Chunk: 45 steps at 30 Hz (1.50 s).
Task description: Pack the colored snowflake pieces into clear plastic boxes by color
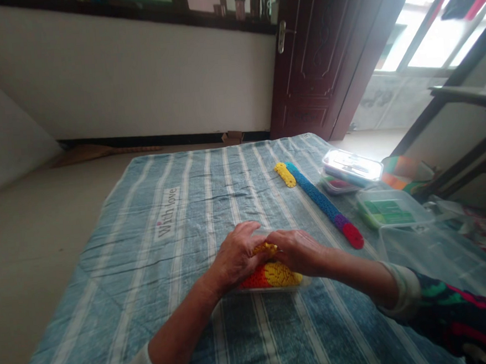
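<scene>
Blue striped cloth [122,301] covers the surface, with a dark wooden door [312,49] at upper centre of the frame and a broom [99,153] on the floor at upper left.

Work area, lower centre: a red-and-yellow bead panel [274,275] rests on a shallow clear tray [275,288]. Directly above it, a small yellow bead piece [265,250] sits between both hands. The left hand [235,254] curves over this piece, fingers bent downward. The right hand [298,250] lies nearly flat, its fingertips pressed against the left hand. Exact grip is partly hidden.

Upper right of the hands: a long blue bead strip [321,198] with a red end lies on the cloth, just beside a short yellow bead strip [284,174]. Clear plastic boxes [352,167] and a green-filled box [384,208] stand farther right.
</scene>
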Available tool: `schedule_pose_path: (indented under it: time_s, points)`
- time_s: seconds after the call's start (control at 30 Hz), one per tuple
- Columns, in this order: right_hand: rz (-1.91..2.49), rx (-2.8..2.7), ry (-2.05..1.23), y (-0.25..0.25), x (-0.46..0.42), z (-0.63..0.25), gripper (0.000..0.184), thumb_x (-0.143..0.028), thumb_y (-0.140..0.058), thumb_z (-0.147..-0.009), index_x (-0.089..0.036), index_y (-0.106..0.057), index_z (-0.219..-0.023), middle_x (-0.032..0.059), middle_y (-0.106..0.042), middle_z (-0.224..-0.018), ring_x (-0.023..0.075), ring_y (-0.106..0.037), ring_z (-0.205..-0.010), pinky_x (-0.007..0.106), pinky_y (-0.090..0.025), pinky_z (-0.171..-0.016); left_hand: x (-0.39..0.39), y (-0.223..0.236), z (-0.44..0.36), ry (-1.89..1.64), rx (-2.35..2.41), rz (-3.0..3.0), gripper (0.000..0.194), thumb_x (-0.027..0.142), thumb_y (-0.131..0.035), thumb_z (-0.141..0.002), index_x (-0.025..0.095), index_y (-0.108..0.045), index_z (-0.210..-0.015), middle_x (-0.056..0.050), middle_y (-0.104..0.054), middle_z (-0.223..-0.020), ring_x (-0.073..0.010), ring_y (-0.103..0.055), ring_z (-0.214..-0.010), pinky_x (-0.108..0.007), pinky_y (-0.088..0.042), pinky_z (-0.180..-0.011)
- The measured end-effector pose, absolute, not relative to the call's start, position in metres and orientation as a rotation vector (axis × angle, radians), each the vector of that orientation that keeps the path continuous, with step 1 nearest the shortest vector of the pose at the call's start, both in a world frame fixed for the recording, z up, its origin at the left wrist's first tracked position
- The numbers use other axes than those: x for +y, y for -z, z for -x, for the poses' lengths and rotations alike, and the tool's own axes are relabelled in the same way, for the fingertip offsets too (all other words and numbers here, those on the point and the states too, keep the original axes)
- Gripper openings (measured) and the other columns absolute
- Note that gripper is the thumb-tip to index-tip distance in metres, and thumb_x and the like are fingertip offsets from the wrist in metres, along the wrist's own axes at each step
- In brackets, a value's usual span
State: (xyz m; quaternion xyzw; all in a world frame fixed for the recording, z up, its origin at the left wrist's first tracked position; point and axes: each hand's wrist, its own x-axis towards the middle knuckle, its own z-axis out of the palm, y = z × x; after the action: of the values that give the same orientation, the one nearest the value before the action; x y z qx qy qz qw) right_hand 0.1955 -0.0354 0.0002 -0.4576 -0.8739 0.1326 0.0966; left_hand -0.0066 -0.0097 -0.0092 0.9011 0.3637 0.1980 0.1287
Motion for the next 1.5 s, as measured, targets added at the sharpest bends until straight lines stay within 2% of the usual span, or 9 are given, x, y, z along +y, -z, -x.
schedule_pose_path:
  time_s: [0.23,0.47,0.8,1.27,1.5]
  points:
    - [1.358,-2.565,-0.331,0.004,-0.033,-0.193,0.008,-0.022,-0.054,-0.093,-0.017,-0.06,-0.094,0.004,-0.068,-0.081,0.0151,-0.056,-0.065,0.027,-0.028,-0.054,-0.006,0.012,0.009,-0.602,1.036,-2.601,0.024,0.032,-0.07,-0.085,0.025,-0.076,-0.107,-0.011,-0.064,-0.128,-0.0309,-0.056,-0.122,-0.051,-0.047,-0.104]
    - [1.377,-2.597,-0.32,0.001,-0.031,-0.192,0.008,-0.02,-0.055,-0.091,-0.017,-0.061,-0.096,0.0039,-0.068,-0.082,0.0145,-0.056,-0.064,0.026,-0.027,-0.052,-0.008,0.005,0.006,-0.513,1.089,-2.66,0.022,0.033,-0.067,-0.088,0.025,-0.076,-0.106,-0.012,-0.065,-0.127,-0.0317,-0.057,-0.12,-0.051,-0.049,-0.102]
    - [1.359,-2.601,-0.36,-0.002,-0.031,-0.19,0.011,-0.02,-0.056,-0.09,-0.016,-0.063,-0.099,0.0044,-0.07,-0.086,0.0155,-0.059,-0.068,0.026,-0.031,-0.055,-0.012,-0.007,0.0,-0.346,1.196,-2.696,0.024,0.03,-0.067,-0.088,0.021,-0.076,-0.108,-0.018,-0.063,-0.129,-0.0382,-0.056,-0.123,-0.059,-0.046,-0.101]
    - [1.294,-2.599,-0.362,0.005,-0.026,-0.194,0.006,-0.018,-0.063,-0.086,-0.018,-0.065,-0.091,0.0022,-0.068,-0.08,0.0136,-0.056,-0.065,0.024,-0.031,-0.054,-0.013,-0.017,-0.007,-0.124,1.288,-2.697,0.028,0.032,-0.068,-0.088,0.025,-0.073,-0.114,-0.017,-0.059,-0.138,-0.0357,-0.052,-0.13,-0.06,-0.037,-0.109]
    - [1.226,-2.589,-0.408,0.002,-0.027,-0.194,0.023,-0.011,-0.057,-0.086,-0.021,-0.064,-0.104,0.0015,-0.07,-0.084,0.0146,-0.059,-0.07,0.024,-0.035,-0.057,-0.013,-0.016,-0.007,-0.161,1.29,-2.703,0.027,0.035,-0.071,-0.086,0.027,-0.074,-0.111,-0.014,-0.061,-0.135,-0.033,-0.055,-0.126,-0.054,-0.041,-0.106]
